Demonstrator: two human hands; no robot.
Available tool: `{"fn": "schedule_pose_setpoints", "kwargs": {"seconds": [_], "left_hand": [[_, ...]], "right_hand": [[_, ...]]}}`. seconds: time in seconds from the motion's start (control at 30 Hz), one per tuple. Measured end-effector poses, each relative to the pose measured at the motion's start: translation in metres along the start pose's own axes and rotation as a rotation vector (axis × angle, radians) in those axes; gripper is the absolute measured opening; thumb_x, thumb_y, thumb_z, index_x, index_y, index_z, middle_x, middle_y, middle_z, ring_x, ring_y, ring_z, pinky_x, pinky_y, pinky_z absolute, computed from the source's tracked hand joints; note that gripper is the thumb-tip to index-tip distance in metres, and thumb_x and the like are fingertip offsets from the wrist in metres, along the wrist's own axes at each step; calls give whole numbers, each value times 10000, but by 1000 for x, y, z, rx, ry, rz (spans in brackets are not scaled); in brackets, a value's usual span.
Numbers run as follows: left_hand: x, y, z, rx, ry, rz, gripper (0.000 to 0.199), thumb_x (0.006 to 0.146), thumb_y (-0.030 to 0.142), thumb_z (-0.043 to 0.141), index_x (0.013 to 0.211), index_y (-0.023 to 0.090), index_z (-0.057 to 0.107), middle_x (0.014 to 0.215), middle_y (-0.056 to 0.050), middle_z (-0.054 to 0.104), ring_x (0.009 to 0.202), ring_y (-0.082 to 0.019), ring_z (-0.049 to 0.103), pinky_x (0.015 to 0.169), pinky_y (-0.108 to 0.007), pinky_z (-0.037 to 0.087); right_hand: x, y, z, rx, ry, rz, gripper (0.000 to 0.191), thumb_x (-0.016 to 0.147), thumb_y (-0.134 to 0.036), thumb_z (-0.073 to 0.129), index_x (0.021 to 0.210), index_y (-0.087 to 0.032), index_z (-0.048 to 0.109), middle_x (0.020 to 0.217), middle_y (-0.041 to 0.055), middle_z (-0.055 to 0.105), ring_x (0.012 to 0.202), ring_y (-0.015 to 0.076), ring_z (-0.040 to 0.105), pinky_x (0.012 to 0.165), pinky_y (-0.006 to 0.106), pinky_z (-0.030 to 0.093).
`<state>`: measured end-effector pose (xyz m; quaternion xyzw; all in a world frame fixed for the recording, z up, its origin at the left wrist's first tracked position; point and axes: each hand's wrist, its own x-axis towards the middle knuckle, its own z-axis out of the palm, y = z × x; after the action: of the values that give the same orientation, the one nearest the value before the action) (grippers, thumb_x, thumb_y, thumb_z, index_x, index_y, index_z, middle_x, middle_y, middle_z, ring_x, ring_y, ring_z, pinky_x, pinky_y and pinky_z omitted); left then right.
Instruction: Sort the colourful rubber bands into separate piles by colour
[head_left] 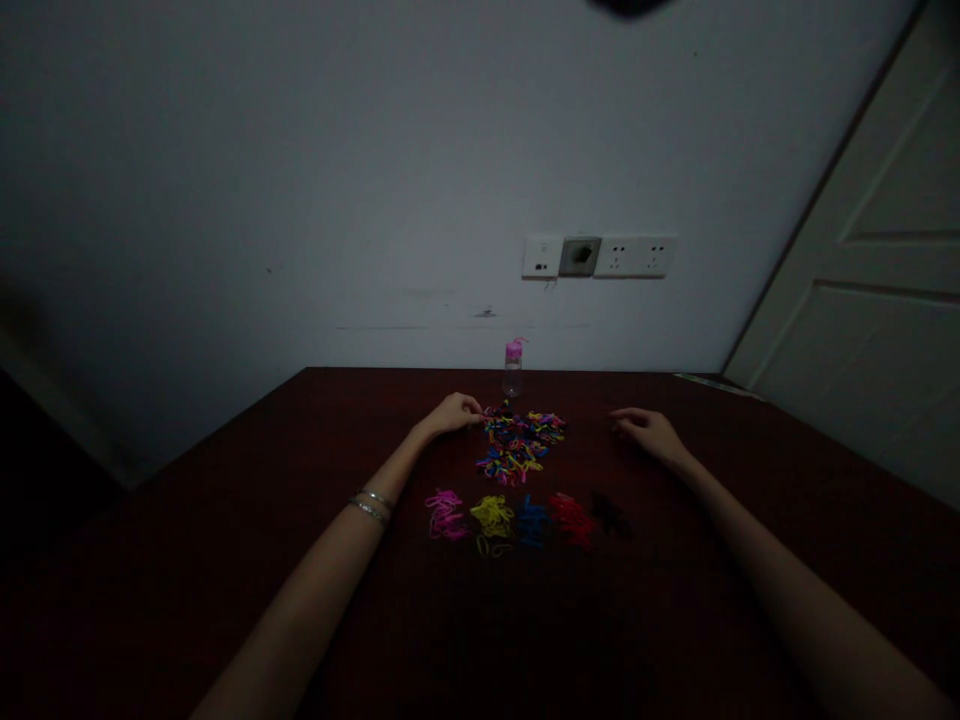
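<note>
Left hand (454,411) is beside the mixed-colour pile (516,446), right hand (651,432) right of it; whether either grip is closed, I cannot tell.

I see a mixed heap (514,462) of small thin loops, pink, yellow, blue and darker ones tangled together, lying flat and ragged-edged. On its near side I have a row of single-colour piles, left to right: pink (445,514), yellow (493,516) with a few loops strayed at its near edge, blue (532,521), red (572,521), and a dark cluster (611,514), probably black loops, though the dimness blurs it.
</note>
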<state>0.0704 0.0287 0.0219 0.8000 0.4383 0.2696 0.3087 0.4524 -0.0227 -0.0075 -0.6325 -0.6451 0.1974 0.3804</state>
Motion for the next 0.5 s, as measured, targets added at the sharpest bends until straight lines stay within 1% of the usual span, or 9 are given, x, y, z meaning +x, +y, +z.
{"fn": "schedule_pose_setpoints", "kwargs": {"seconds": [0.1, 0.27, 0.4, 0.5], "left_hand": [[0, 0, 1, -1, -10, -5, 242, 636, 293, 616, 779, 107, 675, 508, 6, 546, 466, -92, 460, 463, -204, 330], [1, 0, 4, -40, -34, -12, 244, 618, 260, 628, 797, 105, 687, 495, 14, 539, 460, -87, 450, 465, -199, 329], [1, 0, 6, -38, -41, 2, 211, 617, 222, 620, 783, 114, 695, 497, 16, 538, 458, -80, 436, 470, -197, 326], [2, -2, 8, -49, -34, -6, 193, 610, 227, 624, 748, 113, 695, 502, 8, 546, 466, -83, 440, 474, -197, 329]], "right_hand": [[1, 5, 1, 28, 40, 9, 350, 703, -283, 471, 964, -121, 638, 742, 73, 678, 581, 148, 594, 549, 252, 460], [3, 8, 4, -83, 49, -29, 326, 701, -292, 460, 913, -149, 662, 752, 50, 683, 689, 174, 613, 659, 276, 461], [4, 10, 5, -117, 51, -35, 319, 705, -288, 458, 899, -152, 673, 819, 65, 686, 769, 197, 616, 726, 302, 454], [4, 10, 5, -126, 56, -41, 312, 702, -286, 465, 886, -158, 682, 855, 67, 688, 811, 205, 617, 759, 311, 450]]}}
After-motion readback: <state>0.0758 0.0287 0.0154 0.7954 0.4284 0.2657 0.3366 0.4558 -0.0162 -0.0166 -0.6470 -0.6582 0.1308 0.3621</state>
